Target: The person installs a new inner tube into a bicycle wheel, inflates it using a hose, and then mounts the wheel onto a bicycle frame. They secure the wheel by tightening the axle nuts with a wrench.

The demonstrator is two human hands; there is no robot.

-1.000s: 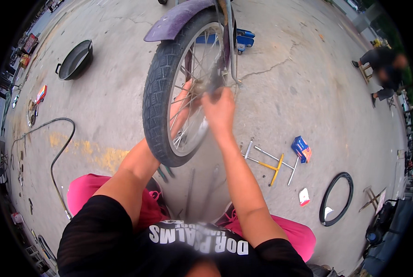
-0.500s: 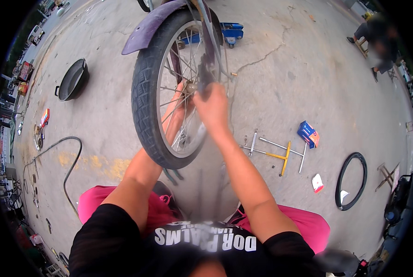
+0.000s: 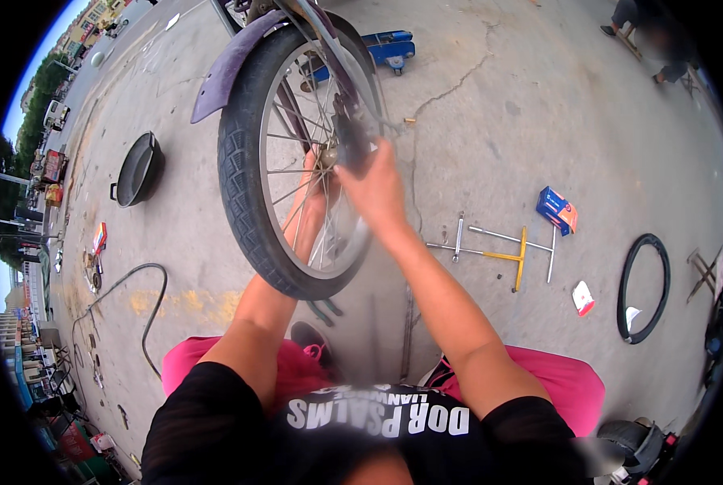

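Observation:
A bicycle-type wheel with a black knobbly tyre [image 3: 243, 182] and wire spokes stands upright in front of me, under a purple mudguard [image 3: 230, 69] and between fork legs. My left hand [image 3: 316, 187] reaches to the hub [image 3: 327, 157] and shows through the spokes; its fingers are mostly hidden. On the right side of the wheel, my right hand [image 3: 380, 192] is closed around a dark, blurred part [image 3: 349, 141] at the hub, thumb toward the axle. What exactly that part is cannot be made out.
T-handle wrenches [image 3: 503, 256] and a blue-orange box [image 3: 557, 210] lie to the right, with a loose black tyre [image 3: 623, 291] farther out. Behind the wheel is a blue floor jack [image 3: 392, 50]. A black basin [image 3: 141, 170] and a hose [image 3: 164, 299] are at left. A person [image 3: 657, 40] sits far right.
My view has turned slightly, so the floor things have shifted in the picture. Both hands stay at the hub; the wheel appears a little farther left.

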